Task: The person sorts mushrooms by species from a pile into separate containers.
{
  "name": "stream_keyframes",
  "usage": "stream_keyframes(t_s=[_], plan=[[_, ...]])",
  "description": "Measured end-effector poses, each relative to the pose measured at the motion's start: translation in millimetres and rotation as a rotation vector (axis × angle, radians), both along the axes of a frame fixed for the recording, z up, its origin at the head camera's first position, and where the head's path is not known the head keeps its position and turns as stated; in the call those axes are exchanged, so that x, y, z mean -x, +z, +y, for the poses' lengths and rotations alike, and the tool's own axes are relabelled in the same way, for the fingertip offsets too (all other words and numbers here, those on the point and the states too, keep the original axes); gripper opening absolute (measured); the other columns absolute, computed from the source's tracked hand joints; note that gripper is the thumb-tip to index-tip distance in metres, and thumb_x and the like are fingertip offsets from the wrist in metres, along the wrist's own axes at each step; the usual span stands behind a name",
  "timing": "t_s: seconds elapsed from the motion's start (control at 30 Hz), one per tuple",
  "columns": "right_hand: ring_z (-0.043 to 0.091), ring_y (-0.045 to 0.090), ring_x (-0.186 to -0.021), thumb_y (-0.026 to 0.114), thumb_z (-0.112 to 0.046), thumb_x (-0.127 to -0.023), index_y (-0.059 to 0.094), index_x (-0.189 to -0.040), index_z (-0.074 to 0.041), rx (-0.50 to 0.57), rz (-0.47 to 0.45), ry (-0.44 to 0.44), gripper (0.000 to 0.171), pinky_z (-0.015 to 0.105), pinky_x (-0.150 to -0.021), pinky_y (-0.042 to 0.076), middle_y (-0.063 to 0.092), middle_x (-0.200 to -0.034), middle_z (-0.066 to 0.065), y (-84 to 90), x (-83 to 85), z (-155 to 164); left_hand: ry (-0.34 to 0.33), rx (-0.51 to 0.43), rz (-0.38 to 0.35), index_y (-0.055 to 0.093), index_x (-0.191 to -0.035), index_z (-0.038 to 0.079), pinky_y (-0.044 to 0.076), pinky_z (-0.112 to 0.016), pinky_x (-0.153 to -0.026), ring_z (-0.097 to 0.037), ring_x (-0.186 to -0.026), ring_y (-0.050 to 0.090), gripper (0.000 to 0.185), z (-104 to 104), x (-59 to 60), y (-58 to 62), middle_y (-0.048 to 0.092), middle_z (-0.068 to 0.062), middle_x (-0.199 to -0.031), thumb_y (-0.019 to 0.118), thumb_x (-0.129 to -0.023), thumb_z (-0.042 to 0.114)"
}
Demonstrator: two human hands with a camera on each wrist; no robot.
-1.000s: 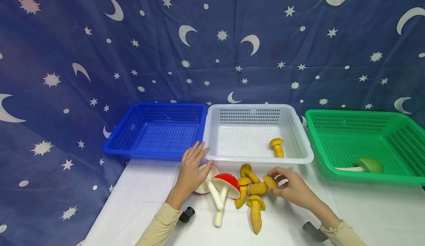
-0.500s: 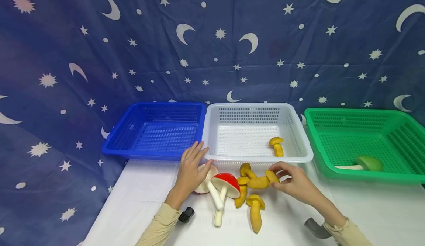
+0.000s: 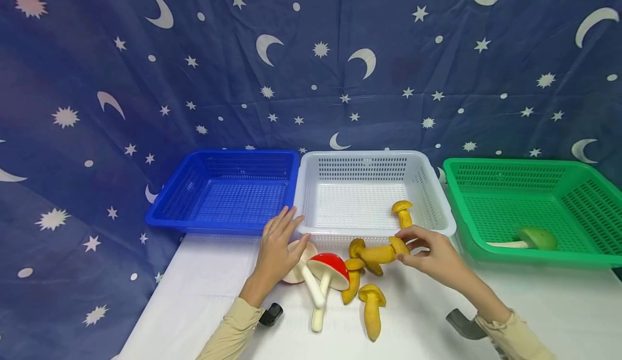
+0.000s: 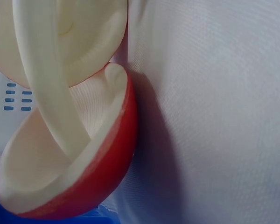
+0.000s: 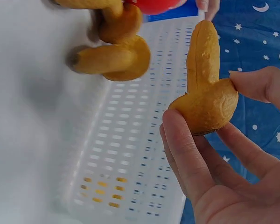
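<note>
White cloth is covering the table (image 3: 204, 290), and its left edge is seen falling away to the blue star-and-moon backdrop (image 3: 311, 63) that is closing off the room behind. 3 baskets are lined up along the far side: a blue basket (image 3: 167, 219), a white basket (image 3: 439, 217) touching it, and a green basket (image 3: 454, 198) set a little apart; bare cloth is lying open at front right. A yellow mushroom (image 3: 381, 253) is being pinched by its cap between the thumb and fingers of the right hand (image 3: 434, 260), held clear of the cloth just in front of the white basket's near rim. The left hand (image 3: 277, 252) is resting with straight, slightly spread fingers on a red mushroom (image 3: 296, 268) lying cap-up-turned beside a second red mushroom (image 3: 330, 271). 3 more yellow mushrooms (image 3: 371, 308) are lying nearby, 1 yellow mushroom in the white basket (image 3: 402, 212) and a green mushroom (image 3: 534, 238) in the green one.
</note>
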State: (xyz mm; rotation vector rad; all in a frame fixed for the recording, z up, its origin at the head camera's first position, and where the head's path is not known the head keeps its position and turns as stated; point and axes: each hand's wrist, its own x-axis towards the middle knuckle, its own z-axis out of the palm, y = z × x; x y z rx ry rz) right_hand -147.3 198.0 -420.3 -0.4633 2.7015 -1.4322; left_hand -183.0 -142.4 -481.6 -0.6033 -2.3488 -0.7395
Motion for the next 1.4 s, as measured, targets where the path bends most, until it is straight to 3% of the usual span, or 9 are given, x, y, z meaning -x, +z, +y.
stream_keyframes(t_s=[0.4, 0.77, 1.4], plan=[[0.021, 0.063, -0.089, 0.075, -0.011, -0.079, 0.063, -0.112, -0.003, 0.011, 0.057, -0.022, 0.036, 0.023, -0.072, 0.053, 0.064, -0.107, 0.01, 23.0, 9.9, 1, -0.006, -0.005, 0.004, 0.064, -0.119, 0.006, 0.029, -0.053, -0.104, -0.032, -0.131, 0.04, 0.041, -1, 0.3, -1.1, 0.053, -0.014, -0.135, 0.063, -0.087, 0.031], [0.025, 0.062, -0.091, 0.072, -0.013, -0.081, 0.063, -0.113, -0.002, -0.043, 0.053, -0.059, 0.035, 0.021, -0.074, 0.052, 0.063, -0.11, 0.013, 34.0, 24.0, -3, 0.0, -0.006, -0.004, 0.064, -0.119, 0.006, 0.028, -0.052, -0.105, -0.031, -0.132, 0.04, 0.041, -1, -0.6, -1.2, 0.052, -0.014, -0.135, 0.063, -0.087, 0.032], [0.028, 0.063, -0.091, 0.072, -0.019, -0.082, 0.063, -0.113, -0.004, -0.087, 0.036, -0.102, 0.035, 0.033, -0.072, 0.054, 0.065, -0.108, 0.012, 33.2, 51.0, -7, -0.001, -0.001, 0.016, 0.064, -0.12, 0.007, 0.029, -0.052, -0.104, -0.031, -0.131, 0.041, 0.04, -1, 0.5, -2.1, 0.053, -0.015, -0.135, 0.064, -0.087, 0.03]])
